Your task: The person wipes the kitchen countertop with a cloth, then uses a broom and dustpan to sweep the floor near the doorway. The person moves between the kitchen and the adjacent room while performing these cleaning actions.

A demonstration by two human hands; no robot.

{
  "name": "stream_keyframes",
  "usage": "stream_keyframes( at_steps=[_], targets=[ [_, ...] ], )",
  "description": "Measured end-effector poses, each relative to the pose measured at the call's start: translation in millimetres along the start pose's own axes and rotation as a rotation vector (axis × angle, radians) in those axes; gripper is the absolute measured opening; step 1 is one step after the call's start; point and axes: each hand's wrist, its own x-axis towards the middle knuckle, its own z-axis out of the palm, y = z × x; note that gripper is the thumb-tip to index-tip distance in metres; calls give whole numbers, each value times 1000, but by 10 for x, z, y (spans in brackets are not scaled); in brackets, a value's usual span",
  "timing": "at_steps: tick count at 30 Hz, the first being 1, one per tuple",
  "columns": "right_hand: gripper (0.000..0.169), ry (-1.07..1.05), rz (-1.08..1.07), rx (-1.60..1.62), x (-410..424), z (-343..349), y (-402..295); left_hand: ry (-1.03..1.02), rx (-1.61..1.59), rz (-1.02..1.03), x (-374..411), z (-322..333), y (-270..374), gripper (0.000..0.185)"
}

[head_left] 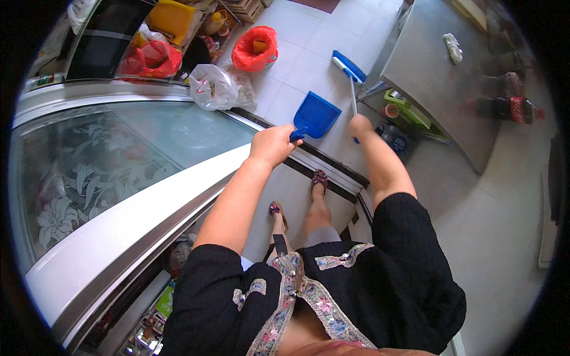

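A blue plastic dustpan hangs from my left hand, which is closed around its short handle. Its pan lies just beyond the sliding-door track, over or on the white tiles; the exact height I cannot tell. My right hand grips the white stick of a hand broom with a blue-bristled head. That head points away from me, to the right of the dustpan and close to the metal table's corner. A gap of floor separates broom and dustpan.
Beyond the door track stands a bin lined with a red bag. A clear plastic bag sits by the frosted glass door. On the right, a steel table carries a cola bottle. Under it is a green item.
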Motion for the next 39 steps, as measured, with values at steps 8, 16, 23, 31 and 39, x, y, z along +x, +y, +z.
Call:
stream_keyframes(
  at_steps=[8, 16, 23, 31, 39],
  targets=[
    [40, -296, -36, 368, -1691, -741, 83, 36, 22, -7, 52, 67, 15, 37],
    [49, -37, -103, 199, -1464, -1015, -73, 20, -48, -90, -192, 90, -121, 35],
    [32, -9, -54, -214, -112, -803, -1058, 128, -56, -209, -458, 131, -184, 36],
    [29, -173, -239, -468, -779, -442, -403, 139, -74, -242, -320, 135, -175, 38],
    [50, -168, -165, -114, -2083, -1454, 130, 136, -104, -214, -351, 104, -175, 35]
  ],
)
